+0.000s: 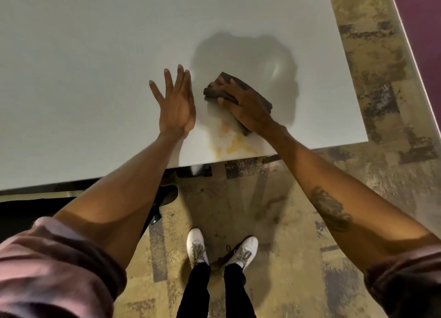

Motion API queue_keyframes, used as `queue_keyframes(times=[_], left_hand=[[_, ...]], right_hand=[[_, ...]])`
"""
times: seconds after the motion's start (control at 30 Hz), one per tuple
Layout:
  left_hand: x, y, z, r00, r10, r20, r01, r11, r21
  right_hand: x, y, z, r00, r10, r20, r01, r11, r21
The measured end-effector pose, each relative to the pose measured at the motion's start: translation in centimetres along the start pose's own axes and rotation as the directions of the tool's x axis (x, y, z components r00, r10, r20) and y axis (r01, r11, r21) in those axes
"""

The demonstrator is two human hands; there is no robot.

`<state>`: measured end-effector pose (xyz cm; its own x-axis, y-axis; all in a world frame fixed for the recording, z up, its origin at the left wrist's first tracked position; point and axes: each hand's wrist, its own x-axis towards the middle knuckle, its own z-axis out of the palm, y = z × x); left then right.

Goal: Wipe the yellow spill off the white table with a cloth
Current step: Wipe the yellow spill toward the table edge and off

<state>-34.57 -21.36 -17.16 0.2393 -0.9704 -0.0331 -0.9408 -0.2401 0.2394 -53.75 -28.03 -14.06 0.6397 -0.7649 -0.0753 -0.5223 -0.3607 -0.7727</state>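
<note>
A yellow spill (230,143) smears the white table (95,55) close to its near edge, with a pale wet film reaching up toward the cloth. My right hand (241,102) presses flat on a folded dark brown cloth (260,98), which lies on the table just above the spill. My left hand (176,102) hovers open beside it on the left, fingers spread, holding nothing.
The table's near edge runs just below the spill and its right corner (365,139) is close by. Below are patterned carpet (298,234), my two white shoes (220,250) and a dark chair base (164,198) under the table. A purple wall (424,31) rises at far right.
</note>
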Motion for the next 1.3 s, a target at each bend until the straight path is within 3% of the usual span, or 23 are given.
queue_keyframes(times=[0.23, 0.37, 0.6, 0.73, 0.83, 1.0, 1.13, 1.3], left_hand=[[-0.4, -0.8, 0.2, 0.993, 0.009, -0.121, -0.032, 0.981, -0.191], [-0.3, -0.6, 0.1, 0.994, -0.014, -0.110, -0.009, 0.979, -0.206], [-0.4, -1.0, 0.2, 0.995, 0.085, -0.043, -0.087, 0.994, -0.062], [-0.3, -0.6, 0.2, 0.997, 0.070, -0.018, -0.069, 0.997, 0.018], [-0.4, -0.5, 0.2, 0.998, 0.054, -0.026, -0.053, 0.998, 0.039], [-0.5, -0.1, 0.0, 1.000, 0.021, -0.009, -0.020, 0.999, 0.041], [-0.5, 0.6, -0.5, 1.000, -0.023, -0.010, 0.023, 0.999, 0.028], [-0.7, 1.0, -0.5, 0.999, -0.049, -0.012, 0.049, 0.999, 0.005]], right_hand=[[-3.7, -0.7, 1.6, 0.993, -0.087, 0.084, 0.090, 0.995, -0.033], [-5.1, -1.5, 2.3, 0.979, -0.165, 0.118, 0.165, 0.986, 0.006], [-6.8, -1.5, 3.8, 0.946, -0.240, 0.220, 0.242, 0.970, 0.019], [-7.2, -1.0, 4.3, 0.930, -0.240, 0.277, 0.252, 0.968, -0.009], [-8.0, -1.4, 4.0, 0.893, -0.325, 0.310, 0.332, 0.943, 0.031], [-8.1, -1.0, 3.6, 0.769, -0.503, 0.396, 0.531, 0.846, 0.043], [-7.6, -0.5, 4.0, 0.696, -0.558, 0.452, 0.644, 0.763, -0.052], [-7.6, 0.1, 4.2, 0.684, -0.587, 0.433, 0.697, 0.701, -0.151]])
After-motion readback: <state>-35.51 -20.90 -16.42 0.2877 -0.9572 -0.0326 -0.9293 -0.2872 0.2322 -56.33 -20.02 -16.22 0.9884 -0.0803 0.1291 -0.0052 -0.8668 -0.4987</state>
